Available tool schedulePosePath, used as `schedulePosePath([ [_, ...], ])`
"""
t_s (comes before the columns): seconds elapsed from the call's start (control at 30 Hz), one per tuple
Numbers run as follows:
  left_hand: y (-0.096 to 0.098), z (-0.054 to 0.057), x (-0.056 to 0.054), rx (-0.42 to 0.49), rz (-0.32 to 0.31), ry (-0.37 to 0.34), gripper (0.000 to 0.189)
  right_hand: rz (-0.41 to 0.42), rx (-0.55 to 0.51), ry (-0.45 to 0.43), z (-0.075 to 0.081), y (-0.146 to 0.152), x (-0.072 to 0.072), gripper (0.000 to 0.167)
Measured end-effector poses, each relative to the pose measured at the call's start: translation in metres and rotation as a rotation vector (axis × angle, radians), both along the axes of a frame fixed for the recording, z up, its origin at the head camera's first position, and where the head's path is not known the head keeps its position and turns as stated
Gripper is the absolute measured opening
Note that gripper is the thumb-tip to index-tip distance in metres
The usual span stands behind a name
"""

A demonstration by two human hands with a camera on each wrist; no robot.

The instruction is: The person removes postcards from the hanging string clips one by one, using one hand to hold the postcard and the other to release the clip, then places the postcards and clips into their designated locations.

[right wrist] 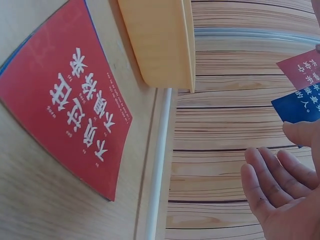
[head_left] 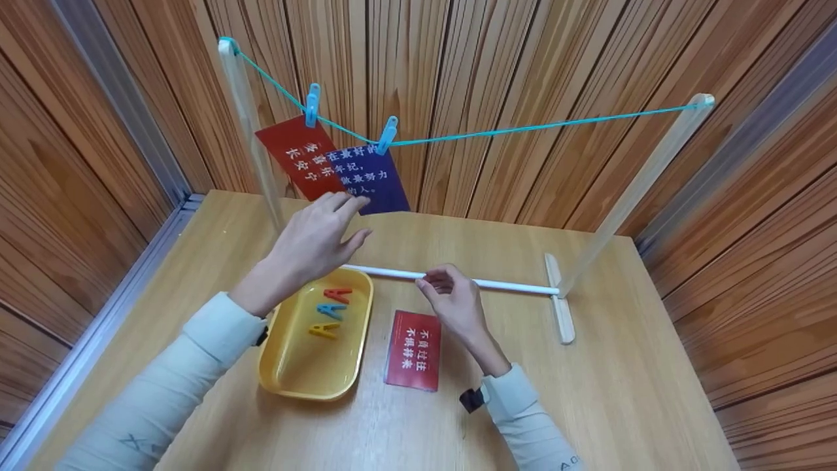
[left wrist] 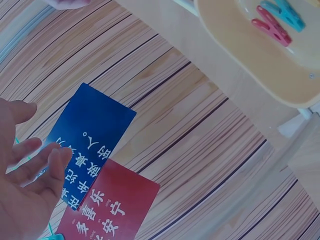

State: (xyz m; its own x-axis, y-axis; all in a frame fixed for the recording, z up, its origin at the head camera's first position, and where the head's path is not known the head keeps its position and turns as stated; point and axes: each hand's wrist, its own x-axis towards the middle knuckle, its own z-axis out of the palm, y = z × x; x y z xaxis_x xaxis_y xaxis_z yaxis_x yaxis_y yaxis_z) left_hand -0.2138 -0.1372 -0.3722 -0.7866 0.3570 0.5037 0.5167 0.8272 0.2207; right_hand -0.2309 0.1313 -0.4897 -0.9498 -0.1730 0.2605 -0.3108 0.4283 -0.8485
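A red card (head_left: 297, 157) and a dark blue card (head_left: 376, 183) hang overlapping from a sagging teal string (head_left: 523, 130), each under a light blue clothespin (head_left: 312, 104). My left hand (head_left: 314, 239) is in front of the cards' lower edges, fingers loosely bent and holding nothing; in the left wrist view its fingers overlap the blue card (left wrist: 95, 120). Over the table, my right hand (head_left: 454, 301) has relaxed fingers and an empty palm, near a white rod (head_left: 516, 286). Below it lies a stack of cards (head_left: 413, 353) with a red one on top.
A yellow tray (head_left: 278, 369) left of the card stack holds a red clothespin (head_left: 337, 296), a blue clothespin (head_left: 331, 311) and a yellow clothespin (head_left: 324, 330). Upright posts, left (head_left: 245, 118) and right (head_left: 644, 186), carry the string. Wood-panelled walls (head_left: 497, 59) enclose the table.
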Motion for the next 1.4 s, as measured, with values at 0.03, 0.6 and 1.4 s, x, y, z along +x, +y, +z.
schedulePosePath([
  [0.03,0.000,0.001,-0.001,0.008,-0.004,0.004,0.053,0.005,-0.003,0.002,0.001,0.000,-0.001,0.023],
  [0.6,0.006,0.016,-0.009,0.045,-0.021,0.109,0.049,0.050,-0.008,0.090,0.020,-0.013,-0.006,0.023],
  [1.4,0.015,0.044,-0.024,0.155,-0.066,0.275,0.048,0.059,0.018,0.214,0.040,-0.024,-0.014,0.023],
])
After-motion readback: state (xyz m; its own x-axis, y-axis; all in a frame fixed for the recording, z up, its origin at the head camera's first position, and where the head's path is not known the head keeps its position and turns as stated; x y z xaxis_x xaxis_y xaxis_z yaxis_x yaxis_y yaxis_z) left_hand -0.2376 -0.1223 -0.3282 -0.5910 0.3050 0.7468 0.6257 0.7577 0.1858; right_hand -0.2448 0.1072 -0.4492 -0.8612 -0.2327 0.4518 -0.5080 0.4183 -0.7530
